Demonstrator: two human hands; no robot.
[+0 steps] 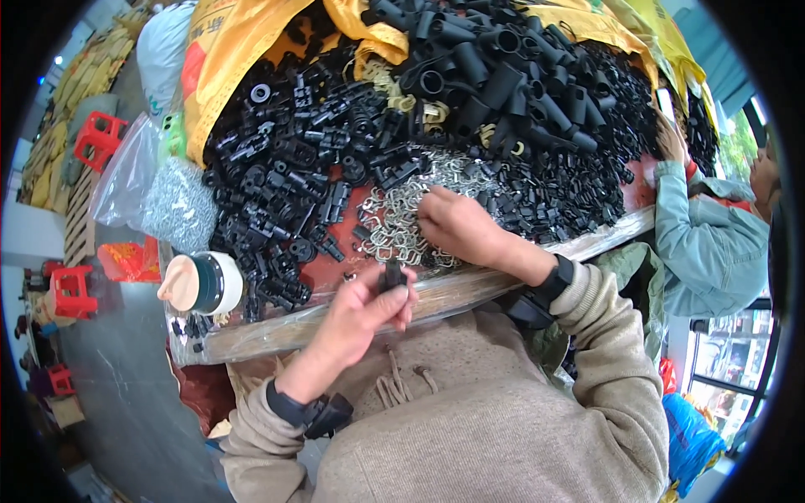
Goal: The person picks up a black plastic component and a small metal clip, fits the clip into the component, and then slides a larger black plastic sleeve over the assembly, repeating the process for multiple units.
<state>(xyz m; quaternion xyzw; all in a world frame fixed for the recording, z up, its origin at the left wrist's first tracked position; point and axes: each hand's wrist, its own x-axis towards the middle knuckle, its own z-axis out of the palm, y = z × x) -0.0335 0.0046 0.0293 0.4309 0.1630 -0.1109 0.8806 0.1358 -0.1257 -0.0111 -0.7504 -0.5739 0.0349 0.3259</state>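
My left hand [360, 314] is closed around a small black plastic part [391, 277], held upright between thumb and fingers just over the table's near edge. My right hand [465, 226] reaches into a pile of small silvery bent metal clips [390, 214]. Its fingers are pinched together, and whatever is between them is hidden. Left of the clips lies a heap of black moulded plastic fittings [268, 189]. Small black pieces [553, 197] are spread to the right of my right hand.
Black tubes [503, 80] are heaped at the back, beside a yellow sack [239, 63]. A lidded cup [220, 283] stands at the left corner, near a clear bag of small metal parts [178, 205]. On the right, a co-worker's hand [670, 138] touches the black pile. Red stools [101, 138] stand left.
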